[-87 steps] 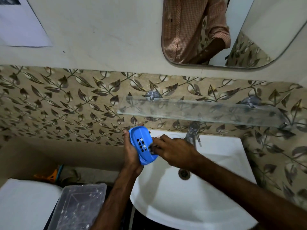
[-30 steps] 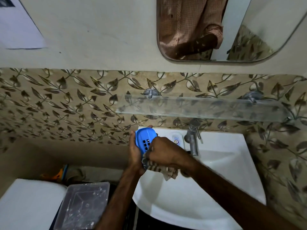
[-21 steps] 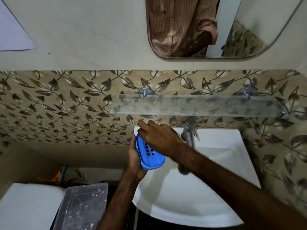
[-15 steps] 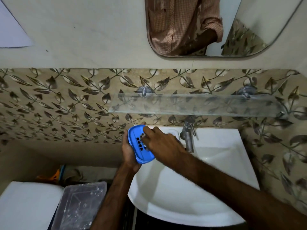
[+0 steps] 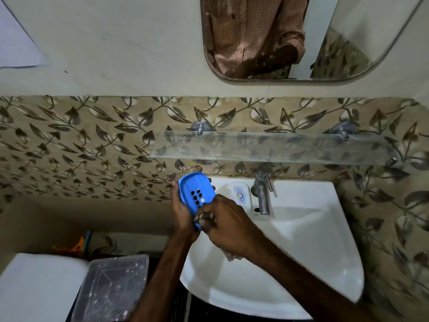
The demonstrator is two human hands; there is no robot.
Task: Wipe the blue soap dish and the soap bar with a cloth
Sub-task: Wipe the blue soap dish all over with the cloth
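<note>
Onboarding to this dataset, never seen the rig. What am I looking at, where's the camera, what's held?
No machine: a person's two bare hands, filmed by one wide-angle camera worn on the head, looking down at a bathroom sink. The left hand grips the blue soap dish, tilted over the sink's left corner. The right hand holds a patterned cloth against the dish's lower end. A pale oval, probably the soap bar, lies on the sink ledge beside the tap. A clear plastic box sits lower left.

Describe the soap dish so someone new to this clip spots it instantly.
Find the white corner sink. Above its back left edge, the left hand holds the soap dish tilted: bright blue against the white, oval, with square drain holes.
</note>
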